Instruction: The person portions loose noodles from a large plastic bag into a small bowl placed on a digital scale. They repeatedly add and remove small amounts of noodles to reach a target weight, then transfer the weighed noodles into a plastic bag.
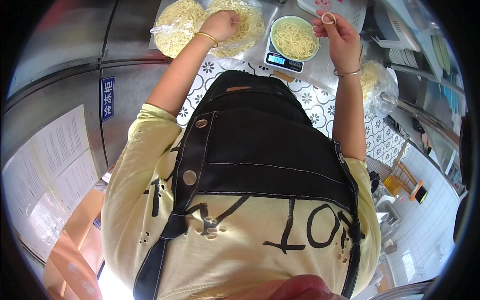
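My left hand (pixel 222 25), with a gold bangle at its wrist, is over the right-hand heap of noodles (pixel 249 28) in clear plastic; its fingers are curled and their tips partly hidden, so a hold on noodles cannot be told. Beside it lies another bagged heap of noodles (pixel 174 32). Noodles fill a pale green bowl (pixel 273 45) on a digital kitchen scale (pixel 296 66) with a lit display. At the bowl's upper right, my right hand (pixel 337 35) pinches a pale ring-shaped band (pixel 329 13) between thumb and fingers.
A white plastic basket (pixel 354 15) stands behind the right hand on the steel worktop (pixel 322 77). Another clear bag of noodles (pixel 375 84) is at the right, near a rack with stacked plates (pixel 403 57). Steel cabinet doors (pixel 131 93) flank the left side.
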A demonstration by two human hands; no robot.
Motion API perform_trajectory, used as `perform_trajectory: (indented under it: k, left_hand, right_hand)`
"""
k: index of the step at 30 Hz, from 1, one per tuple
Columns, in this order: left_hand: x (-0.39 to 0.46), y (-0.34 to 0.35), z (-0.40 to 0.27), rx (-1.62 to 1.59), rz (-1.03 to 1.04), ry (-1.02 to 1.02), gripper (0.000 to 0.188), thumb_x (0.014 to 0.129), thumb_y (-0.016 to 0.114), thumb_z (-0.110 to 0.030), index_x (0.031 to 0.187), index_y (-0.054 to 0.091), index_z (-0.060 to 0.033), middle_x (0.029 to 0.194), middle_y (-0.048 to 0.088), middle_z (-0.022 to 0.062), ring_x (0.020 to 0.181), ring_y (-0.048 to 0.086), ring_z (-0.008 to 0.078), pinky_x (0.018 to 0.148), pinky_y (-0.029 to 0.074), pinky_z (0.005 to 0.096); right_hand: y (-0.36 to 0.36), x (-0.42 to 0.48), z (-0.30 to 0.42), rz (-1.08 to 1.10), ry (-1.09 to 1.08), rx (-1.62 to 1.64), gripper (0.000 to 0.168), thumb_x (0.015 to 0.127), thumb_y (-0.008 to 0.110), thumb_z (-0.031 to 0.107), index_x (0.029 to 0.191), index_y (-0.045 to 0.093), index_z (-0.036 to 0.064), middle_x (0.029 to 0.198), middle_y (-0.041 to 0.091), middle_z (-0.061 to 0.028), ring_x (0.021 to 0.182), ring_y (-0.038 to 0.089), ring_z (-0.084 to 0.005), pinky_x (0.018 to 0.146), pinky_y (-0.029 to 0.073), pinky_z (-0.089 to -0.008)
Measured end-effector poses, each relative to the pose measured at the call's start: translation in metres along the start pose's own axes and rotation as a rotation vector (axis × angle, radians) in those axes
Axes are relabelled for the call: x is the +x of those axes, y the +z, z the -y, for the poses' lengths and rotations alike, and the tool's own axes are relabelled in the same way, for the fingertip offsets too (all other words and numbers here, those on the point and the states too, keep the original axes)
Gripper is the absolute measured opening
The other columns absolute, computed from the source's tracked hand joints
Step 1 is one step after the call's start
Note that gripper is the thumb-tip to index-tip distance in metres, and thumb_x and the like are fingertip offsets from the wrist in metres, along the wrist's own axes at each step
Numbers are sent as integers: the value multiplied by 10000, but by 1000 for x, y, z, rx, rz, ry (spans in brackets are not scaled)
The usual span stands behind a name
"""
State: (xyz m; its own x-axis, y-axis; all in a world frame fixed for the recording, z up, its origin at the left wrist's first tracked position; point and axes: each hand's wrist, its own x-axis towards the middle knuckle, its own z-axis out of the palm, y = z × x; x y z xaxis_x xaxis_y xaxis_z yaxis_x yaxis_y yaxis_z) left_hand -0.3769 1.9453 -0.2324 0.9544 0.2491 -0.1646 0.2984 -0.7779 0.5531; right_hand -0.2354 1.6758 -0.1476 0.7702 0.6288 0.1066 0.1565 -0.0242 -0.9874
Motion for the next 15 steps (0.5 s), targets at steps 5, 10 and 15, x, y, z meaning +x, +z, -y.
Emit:
perform_trajectory:
  k: [5, 10, 15]
  left_hand:
    - [11, 26, 37, 234, 38, 25, 248, 796, 592, -210, 995, 676, -88, 983, 663, 141, 922, 629, 306, 823, 505, 379]
    - [3, 35, 16, 396, -45, -90, 242, 800, 610, -249, 999, 687, -134, 1067, 625, 106, 1014, 593, 315, 843, 503, 409]
    - [7, 51, 26, 516, 21, -106, 233, 838, 577, -267, 1016, 675, -153, 1082, 607, 102, 1015, 585, 313, 835, 501, 416]
  right_hand:
    - [7, 0, -50, -31, 58, -176, 296, 879, 629, 249, 1089, 647, 41, 790, 697, -54, 669, 625, -159, 664, 505, -256]
    - [-3, -16, -93, 177, -203, -1050, 585, 778, 669, 275, 1297, 489, 75, 1279, 493, -209, 982, 598, -318, 838, 499, -375]
    - [1, -18, -55, 25, 69, -679, 444, 816, 672, 229, 1222, 562, 85, 1174, 561, -178, 816, 640, -256, 734, 518, -318]
